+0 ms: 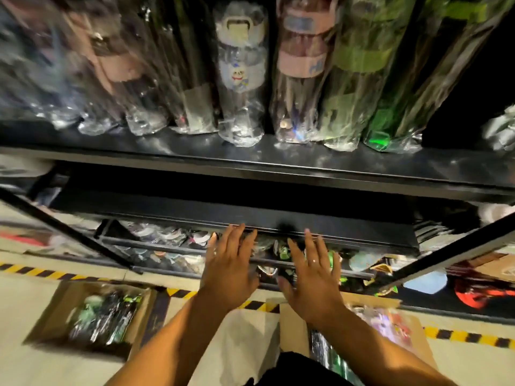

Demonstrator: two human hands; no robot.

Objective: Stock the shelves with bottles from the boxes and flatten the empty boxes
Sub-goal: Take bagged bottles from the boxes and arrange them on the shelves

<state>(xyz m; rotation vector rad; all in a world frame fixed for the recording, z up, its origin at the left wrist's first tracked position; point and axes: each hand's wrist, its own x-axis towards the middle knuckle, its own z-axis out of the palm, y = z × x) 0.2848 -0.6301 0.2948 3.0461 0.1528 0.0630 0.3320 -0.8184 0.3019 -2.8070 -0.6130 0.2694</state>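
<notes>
Wrapped bottles stood upright along shelf front edge, caps up. Left hand, right hand fingers spread, empty.

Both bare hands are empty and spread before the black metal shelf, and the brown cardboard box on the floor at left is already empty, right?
Not quite. The left hand and right hand are empty and spread before the black metal shelf, but the head view shows the brown cardboard box at left holds plastic-wrapped bottles.
</notes>
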